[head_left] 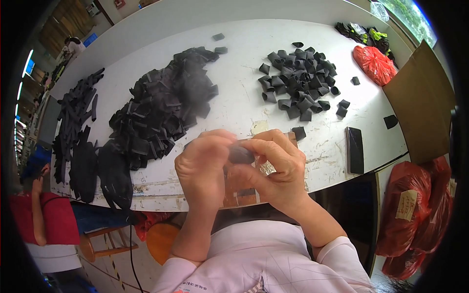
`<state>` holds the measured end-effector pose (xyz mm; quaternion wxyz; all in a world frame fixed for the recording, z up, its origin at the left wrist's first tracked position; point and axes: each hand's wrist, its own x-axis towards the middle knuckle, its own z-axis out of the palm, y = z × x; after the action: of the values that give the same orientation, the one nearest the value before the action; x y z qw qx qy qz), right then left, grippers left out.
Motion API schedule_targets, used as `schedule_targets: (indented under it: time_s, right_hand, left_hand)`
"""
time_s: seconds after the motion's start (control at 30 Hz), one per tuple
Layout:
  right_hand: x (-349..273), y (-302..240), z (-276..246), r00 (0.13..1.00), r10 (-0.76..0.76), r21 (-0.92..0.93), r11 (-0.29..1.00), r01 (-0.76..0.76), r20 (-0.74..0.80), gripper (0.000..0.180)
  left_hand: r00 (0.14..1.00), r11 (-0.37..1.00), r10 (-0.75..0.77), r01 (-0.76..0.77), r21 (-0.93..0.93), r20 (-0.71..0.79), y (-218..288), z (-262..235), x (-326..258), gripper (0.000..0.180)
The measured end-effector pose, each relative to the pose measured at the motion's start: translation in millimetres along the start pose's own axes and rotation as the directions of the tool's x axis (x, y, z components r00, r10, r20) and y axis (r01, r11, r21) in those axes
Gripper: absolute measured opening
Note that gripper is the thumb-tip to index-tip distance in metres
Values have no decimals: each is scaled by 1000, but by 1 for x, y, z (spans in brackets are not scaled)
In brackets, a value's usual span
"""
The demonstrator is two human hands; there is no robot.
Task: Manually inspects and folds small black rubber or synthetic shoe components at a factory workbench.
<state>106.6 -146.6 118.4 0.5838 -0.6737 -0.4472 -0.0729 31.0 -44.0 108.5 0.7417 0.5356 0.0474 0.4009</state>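
Observation:
Close in front of me, above the table's near edge, both hands meet at one small black fabric piece (241,154). My right hand (279,168) pinches it between thumb and fingers. On its other side my left hand (202,163) is curled against it, its upper fingers smeared by motion. A brown board (240,195) lies on the table under the hands. Just behind my right hand rests another small black piece (298,133). Farther back right spreads a pile of short black fabric loops (303,73), many with open ends showing.
A large heap of flat black pieces (156,102) covers the left of the white table (234,58); black strips (78,105) lie beyond. To the right are a phone (355,150), a red bag (375,64), cardboard (424,102) and red sacks (408,210). Another person's arm (37,212) shows at left.

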Motion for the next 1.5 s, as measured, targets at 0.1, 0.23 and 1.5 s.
schedule_targets:
  time_s: [0.1, 0.23, 1.5]
  right_hand:
    - [2, 0, -2, 1000, 0, 12, 1000, 0, -10, 29]
    - [6, 2, -7, 986, -169, -115, 979, 168, 1, 23]
    - [-72, 21, 69, 722, 562, 201, 715, -669, 403, 13]
  left_hand:
    - [978, 856, -206, 193, -481, 25, -2, -11, 1, 15]
    - [969, 830, -232, 241, -503, 82, -8, -14, -4, 14]
    - [759, 849, -529, 475, -231, -380, -20, -116, -32, 9]
